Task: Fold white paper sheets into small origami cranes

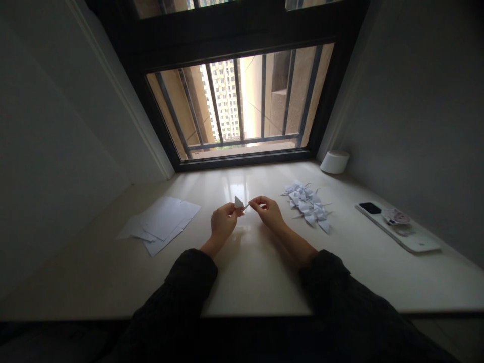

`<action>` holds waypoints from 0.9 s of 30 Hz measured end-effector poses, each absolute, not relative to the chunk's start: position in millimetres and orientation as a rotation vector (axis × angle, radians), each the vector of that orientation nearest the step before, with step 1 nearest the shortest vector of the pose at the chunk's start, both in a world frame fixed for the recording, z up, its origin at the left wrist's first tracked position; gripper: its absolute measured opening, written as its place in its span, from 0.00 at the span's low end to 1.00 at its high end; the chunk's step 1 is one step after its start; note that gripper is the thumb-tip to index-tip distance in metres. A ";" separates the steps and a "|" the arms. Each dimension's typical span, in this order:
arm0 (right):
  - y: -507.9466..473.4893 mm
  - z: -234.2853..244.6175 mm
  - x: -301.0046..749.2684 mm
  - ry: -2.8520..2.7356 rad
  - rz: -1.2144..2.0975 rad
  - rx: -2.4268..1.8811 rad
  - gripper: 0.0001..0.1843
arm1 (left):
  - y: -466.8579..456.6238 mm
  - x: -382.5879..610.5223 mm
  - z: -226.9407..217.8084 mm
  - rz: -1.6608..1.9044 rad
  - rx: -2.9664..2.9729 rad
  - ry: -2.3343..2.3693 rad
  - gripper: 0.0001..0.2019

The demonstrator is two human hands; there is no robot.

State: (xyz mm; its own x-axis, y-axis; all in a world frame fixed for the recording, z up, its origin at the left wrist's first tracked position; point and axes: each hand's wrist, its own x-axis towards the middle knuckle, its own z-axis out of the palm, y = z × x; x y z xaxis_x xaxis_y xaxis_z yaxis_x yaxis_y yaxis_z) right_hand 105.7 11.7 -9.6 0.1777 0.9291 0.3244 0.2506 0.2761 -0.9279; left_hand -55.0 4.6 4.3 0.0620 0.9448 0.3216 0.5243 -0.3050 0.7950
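Observation:
Between my two hands, above the middle of the white sill, is a small folded white paper crane point(238, 202). My left hand point(224, 220) pinches its body, with one pointed flap standing up above the fingers. The thumb and fingertips of my right hand point(267, 209) are closed on a thin paper point that sticks out to the right. Finer folds are too small to make out. To the right of my right hand lies a pile of folded paper cranes point(308, 201), with wings and thin points showing.
Flat white paper sheets point(166, 219) lie overlapping on the left. A phone in a pale case point(412, 237) with a round grip rests on the right. A white cylindrical object point(335, 162) stands by the barred window point(242, 159). The sill's front edge point(257, 316) runs below my forearms.

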 end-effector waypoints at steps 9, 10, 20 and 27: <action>14.1 -11.2 107.4 -1.315 0.751 -1.228 0.13 | 7.3 -54.9 0.8 1.160 1.873 1.432 0.13; 14.3 -10.1 109.0 -1.306 0.791 -1.220 0.14 | 8.3 -55.5 -0.2 1.162 1.851 1.418 0.13; 16.0 -3.5 117.3 -1.143 1.035 -1.099 0.15 | 13.2 -58.8 -4.9 1.172 1.691 1.357 0.13; 19.0 -8.4 118.6 -1.378 0.864 -1.211 0.14 | 8.9 -57.0 -0.9 1.152 1.769 1.425 0.11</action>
State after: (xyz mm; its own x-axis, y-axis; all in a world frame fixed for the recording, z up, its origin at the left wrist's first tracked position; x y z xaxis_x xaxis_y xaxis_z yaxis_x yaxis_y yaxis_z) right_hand 118.6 19.0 -8.4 0.0726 0.9673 0.2430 0.2026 0.2242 -0.9532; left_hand -57.0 8.9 -0.9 0.0535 0.9638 0.2611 0.4568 -0.2561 0.8519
